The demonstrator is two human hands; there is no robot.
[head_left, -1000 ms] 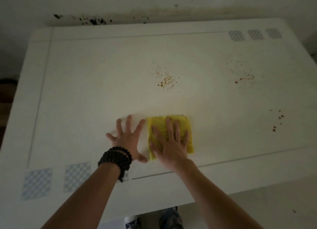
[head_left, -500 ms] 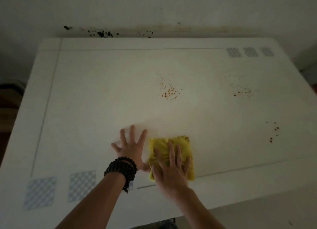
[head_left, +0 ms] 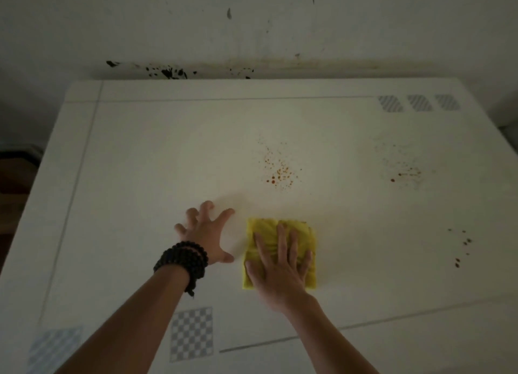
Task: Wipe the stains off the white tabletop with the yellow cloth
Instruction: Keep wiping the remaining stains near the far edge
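We press our right hand point(head_left: 281, 264) flat on the folded yellow cloth point(head_left: 280, 251), palm down and fingers spread. The grip here is not a pinch: the hand is wide and simply pins the cloth against the white table point(head_left: 140, 163). Our left hand point(head_left: 206, 232), with the black bead bracelet point(head_left: 183, 260) on its wrist, stands just beside the cloth on its left. Its fingers are spread and a little curled, holding nothing, and it seems to brace us on the table.

The cloth lies near the front edge of the table. We count 3 groups of stains. The reddish-brown speckles point(head_left: 280, 172) are beyond the cloth, almost straight ahead. A fainter reddish patch point(head_left: 405, 173) is beyond the cloth and well to its right. A few dark spots point(head_left: 461, 247) are to the right of the cloth, well apart from it.

In our judgement the step in hand is to push the cloth forward over the nearest speckles. To do it well, we should keep the whole palm on the cloth so it stays folded and does not bunch. We should push with even pressure and cover the full spread of small dots, not only the dense middle. The left hand should stay clear of the cloth's path.
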